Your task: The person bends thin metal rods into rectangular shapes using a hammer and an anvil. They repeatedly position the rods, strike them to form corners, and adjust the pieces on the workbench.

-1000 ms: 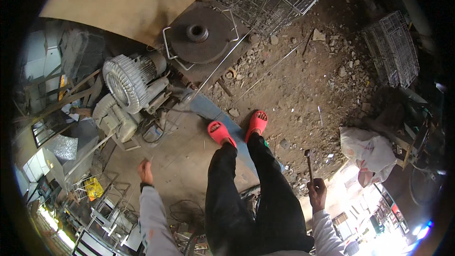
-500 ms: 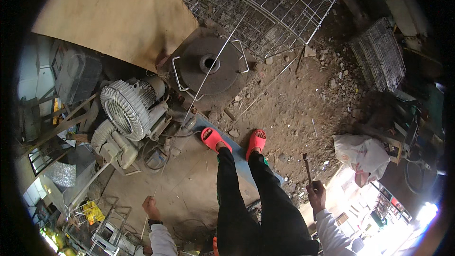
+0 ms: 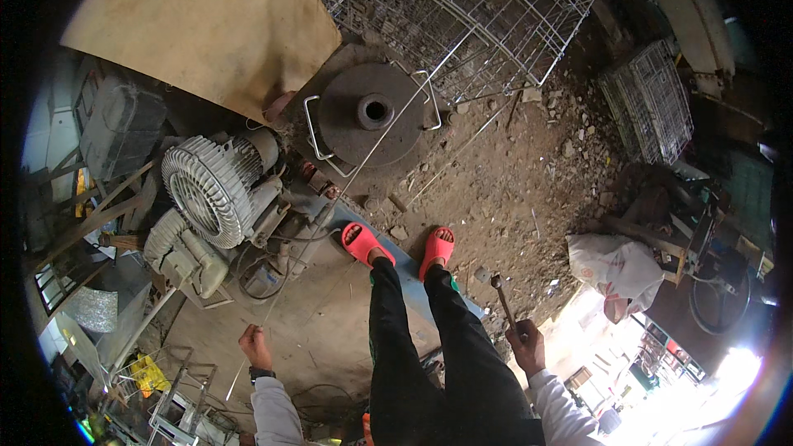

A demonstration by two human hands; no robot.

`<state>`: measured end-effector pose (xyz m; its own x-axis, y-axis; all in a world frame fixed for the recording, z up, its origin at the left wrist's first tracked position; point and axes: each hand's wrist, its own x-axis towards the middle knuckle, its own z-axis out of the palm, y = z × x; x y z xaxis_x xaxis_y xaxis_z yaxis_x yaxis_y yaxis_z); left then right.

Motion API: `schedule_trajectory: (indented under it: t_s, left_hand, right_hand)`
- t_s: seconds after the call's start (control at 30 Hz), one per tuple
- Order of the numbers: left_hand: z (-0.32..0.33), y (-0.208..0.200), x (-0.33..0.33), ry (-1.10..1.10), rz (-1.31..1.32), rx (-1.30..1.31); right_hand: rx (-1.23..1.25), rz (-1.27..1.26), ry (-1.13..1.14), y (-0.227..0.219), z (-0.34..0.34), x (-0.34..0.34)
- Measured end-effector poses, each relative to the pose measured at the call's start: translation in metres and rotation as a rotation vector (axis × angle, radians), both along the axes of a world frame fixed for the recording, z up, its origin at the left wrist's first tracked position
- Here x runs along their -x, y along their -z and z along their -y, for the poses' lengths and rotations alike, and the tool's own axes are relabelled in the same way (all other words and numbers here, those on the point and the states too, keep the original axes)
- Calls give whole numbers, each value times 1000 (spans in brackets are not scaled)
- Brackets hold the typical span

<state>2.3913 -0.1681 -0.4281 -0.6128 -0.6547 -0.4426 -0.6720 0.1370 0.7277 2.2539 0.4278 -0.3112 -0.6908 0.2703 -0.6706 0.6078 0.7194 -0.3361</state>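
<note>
My left hand (image 3: 255,347) is closed around a long thin metal rod (image 3: 410,105). From my fist the rod runs up and right, past the round dark metal disc (image 3: 347,128) and on over the wire cage; a short end sticks out below. In my right hand (image 3: 526,347), fingers wrapped round its handle, is a slim brown tool with a small dark rounded head (image 3: 496,281); its exact kind is unclear. The head points up and away from me, beside my right leg.
A grey ribbed blower (image 3: 211,190) stands at left, with a wooden board (image 3: 198,16) beyond it. Wire cages (image 3: 496,0) lie at the back and another stack (image 3: 648,103) at right. Rubble covers the ground. A white sack (image 3: 615,272) lies at right.
My right hand and its tool have shifted left, closer to my leg. My left hand has moved slightly up and left. The rod's far end has swung right. The whole view has shifted a little.
</note>
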Motion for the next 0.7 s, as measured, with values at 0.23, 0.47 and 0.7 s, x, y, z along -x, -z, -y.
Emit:
schedule_trajectory:
  t_s: [0.23,0.47,0.7]
  left_hand:
    - [7,-22,-51,72,91,-33]
    - [-12,-36,-144,-28,83,72]
    - [-36,-30,-167,10,144,62]
  right_hand:
    - [20,-15,5,3,-7,4]
    - [27,60,66,2,-19,14]
    - [39,36,33,10,-31,15]
